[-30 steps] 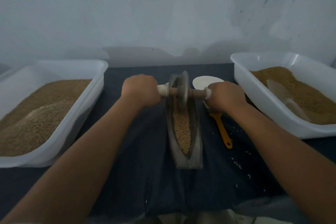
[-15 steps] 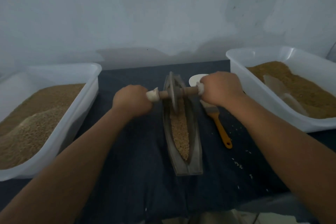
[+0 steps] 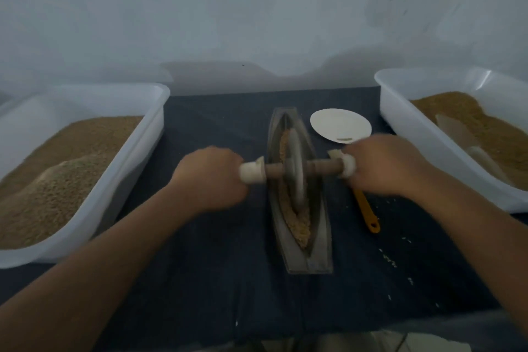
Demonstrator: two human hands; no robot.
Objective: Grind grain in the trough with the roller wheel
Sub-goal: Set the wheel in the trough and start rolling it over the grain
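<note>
Pulling back from the far tip of the trough since a second ago, the left grip and right grip are now working level with its middle, each wrapping tightly around a pale-capped end of the wooden axle. Between them the roller wheel is standing upright in the groove of the trough, blurring with motion and pressing into the grain, which is lying along the channel ahead of and behind the wheel. Grinding appears to be in mid-stroke; the next move is likely calling for even downward pressure from both sides, keeping the wheel upright as it is running toward the near tip before reversing. Just beside the trough, a white plate and an orange-handled brush are lying on the dark cloth surface, with stray kernels scattering near them. Flanking everything, a left tub and a right tub are holding heaped grain.
</note>
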